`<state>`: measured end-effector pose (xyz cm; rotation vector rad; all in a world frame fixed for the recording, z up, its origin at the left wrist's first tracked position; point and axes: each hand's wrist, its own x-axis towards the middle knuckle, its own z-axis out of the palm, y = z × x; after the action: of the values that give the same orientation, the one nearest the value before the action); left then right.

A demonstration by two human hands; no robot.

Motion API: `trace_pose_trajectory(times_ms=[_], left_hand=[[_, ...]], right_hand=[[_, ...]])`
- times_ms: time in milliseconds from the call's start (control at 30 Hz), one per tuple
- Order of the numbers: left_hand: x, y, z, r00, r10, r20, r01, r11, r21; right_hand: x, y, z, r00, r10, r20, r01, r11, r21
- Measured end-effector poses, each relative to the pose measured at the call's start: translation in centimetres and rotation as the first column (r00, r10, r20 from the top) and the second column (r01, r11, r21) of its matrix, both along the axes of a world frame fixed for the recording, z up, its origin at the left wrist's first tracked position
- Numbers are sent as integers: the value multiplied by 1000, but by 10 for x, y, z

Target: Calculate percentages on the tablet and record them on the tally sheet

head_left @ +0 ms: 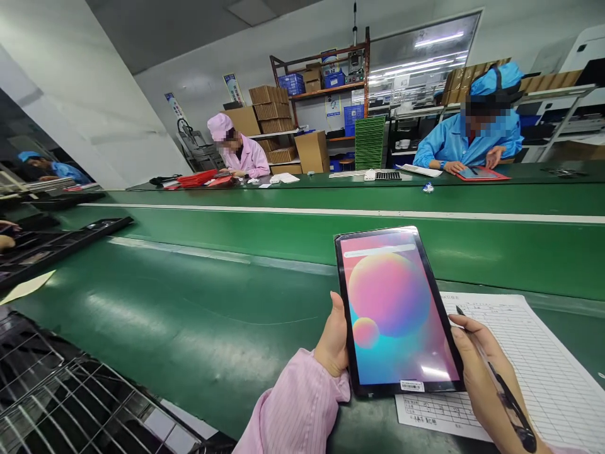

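A black-framed tablet (392, 302) is tilted up toward me, its screen lit with pink and blue circles and a barcode label (412, 386) at the lower edge. My left hand (334, 334) grips its left side, thumb along the frame and the other fingers hidden behind. At the right edge, my right hand (491, 372) is closed around a pen (508, 397) and also touches the tablet's side. The pen's tip points up and away. Under the tablet and right hand lies a printed form (534, 353) with ruled rows and some handwriting.
Beyond the green bench (189, 315) runs a green conveyor belt (283, 230). Across it sit a person in pink (246, 154) and a person in blue (472, 139) with a red-edged tablet (482, 173). A wire rack (85, 391) stands lower left; black trays (61, 249) lie above it.
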<state>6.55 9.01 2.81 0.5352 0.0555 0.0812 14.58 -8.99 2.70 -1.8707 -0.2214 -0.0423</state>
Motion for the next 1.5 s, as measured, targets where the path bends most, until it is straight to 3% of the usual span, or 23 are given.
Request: trace_pose_trajectory(times_ms=[167,300,367,500,633,733,800,1000,1133,1200,1500], left_hand=[[1,-3,1,998,42,44,-43,999,17],[1,-1,-2,998,63,32,-63,998,15],[1,0,-3,998,61,18,-61,998,10],[0,1,-4,996,93,7,-93,995,22],[-1,0,1,992,111,60,-113,993,23],[-1,0,5,991,87,107,-89,996,14],[-1,0,6,989,88,117,-90,996,15],[-1,3,4,992,75,105,-79,996,36],[0,2,1,996,-2,93,-1,1000,29],[0,0,-2,997,-30,75,27,999,33],[-1,-4,0,998,59,28,-62,992,111]], right_hand=[[7,-2,-3,984,51,173,-46,998,-36],[9,-5,-3,876,88,474,-98,995,-3],[8,-8,-1,745,106,659,-110,993,-35],[7,-13,7,399,312,862,-247,942,-226],[5,-16,9,222,489,843,-363,844,-394],[-1,-19,9,84,619,781,-434,728,-530],[-7,-18,11,16,652,758,-443,685,-579],[-9,-10,17,3,676,737,-412,672,-615],[5,-9,13,154,489,859,-193,867,-459],[10,-10,12,203,400,894,-100,916,-387],[9,-11,13,220,377,900,-125,926,-357]])
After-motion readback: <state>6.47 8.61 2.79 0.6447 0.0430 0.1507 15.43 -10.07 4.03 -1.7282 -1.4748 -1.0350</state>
